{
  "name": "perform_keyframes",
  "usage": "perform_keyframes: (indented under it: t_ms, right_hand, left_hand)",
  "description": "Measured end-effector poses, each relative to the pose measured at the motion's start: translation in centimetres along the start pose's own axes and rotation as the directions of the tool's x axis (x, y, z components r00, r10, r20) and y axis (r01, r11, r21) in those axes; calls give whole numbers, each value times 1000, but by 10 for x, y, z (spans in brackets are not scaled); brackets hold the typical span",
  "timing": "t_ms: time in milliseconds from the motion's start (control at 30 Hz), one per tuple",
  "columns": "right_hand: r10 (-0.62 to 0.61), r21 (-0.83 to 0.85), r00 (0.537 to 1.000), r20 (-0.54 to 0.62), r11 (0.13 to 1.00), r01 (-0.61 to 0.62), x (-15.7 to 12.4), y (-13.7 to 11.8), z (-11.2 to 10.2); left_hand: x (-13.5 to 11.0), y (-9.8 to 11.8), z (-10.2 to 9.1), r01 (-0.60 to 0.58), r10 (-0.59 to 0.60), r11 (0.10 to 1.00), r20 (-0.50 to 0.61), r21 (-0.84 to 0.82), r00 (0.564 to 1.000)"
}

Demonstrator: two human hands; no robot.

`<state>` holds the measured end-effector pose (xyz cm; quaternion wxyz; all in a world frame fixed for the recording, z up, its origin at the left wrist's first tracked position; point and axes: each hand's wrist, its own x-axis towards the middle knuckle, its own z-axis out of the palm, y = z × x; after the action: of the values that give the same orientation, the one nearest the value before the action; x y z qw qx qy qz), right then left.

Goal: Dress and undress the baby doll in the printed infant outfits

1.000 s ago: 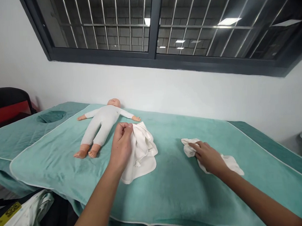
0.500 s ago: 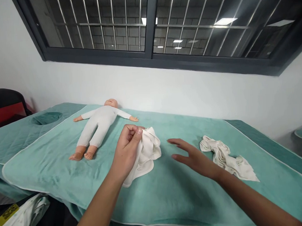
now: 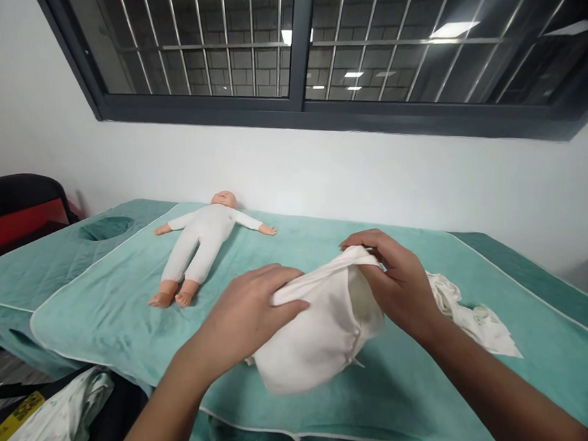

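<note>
Near the front edge of the green-covered bed (image 3: 107,310), below a barred window (image 3: 295,58) in a white wall (image 3: 292,172), held up a white cloth (image 3: 311,340), baggy, gaping at one end, pinching its top with left hand (image 3: 252,313) and right hand (image 3: 404,281).

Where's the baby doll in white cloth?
In the head view's left half, the doll lies on the green plush sheet, near the white wall.

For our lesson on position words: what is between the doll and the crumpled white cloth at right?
In the head view, the left hand and right hand, gripping white fabric, are between the doll and the crumpled white cloth.
</note>
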<state>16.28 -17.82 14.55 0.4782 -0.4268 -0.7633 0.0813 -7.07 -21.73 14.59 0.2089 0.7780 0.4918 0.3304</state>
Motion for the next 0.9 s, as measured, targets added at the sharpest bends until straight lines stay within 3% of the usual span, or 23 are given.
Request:
perform_keyframes:
  t_ms: [67,133,300,433,667,733,800,900]
  right_hand:
    - [21,-70,1000,15,997,-20,-4,-1,-9]
    - [28,-170,998,47,985,-20,-9,1,-18]
    - [-28,-403,999,34,915,39,-17,5,-40]
    - [-20,-358,997,80,933,47,-21,3,-49]
    - [117,-219,956,268,974,-58,-30,17,-65]
    - [160,-201,925,344,975,-93,-32,21,-71]
    - [198,-242,888,416,965,-102,-34,26,-77]
    - [251,-429,880,404,901,-60,-34,40,-83]
  left_hand:
    - [1,-1,3,-16,26,988,-64,155,998]
    - [1,0,5,15,13,980,-138,198,990]
    - [-3,11,5,30,-30,999,16,-17,999]
    - [-4,16,9,29,-26,991,29,-127,999]
    - [-7,11,8,107,-99,993,147,-53,984]
    - [-8,8,7,87,-95,993,95,82,991]
    - [-7,4,7,70,-61,973,-48,220,997]
    - [-1,-7,10,90,-33,973,-256,214,966]
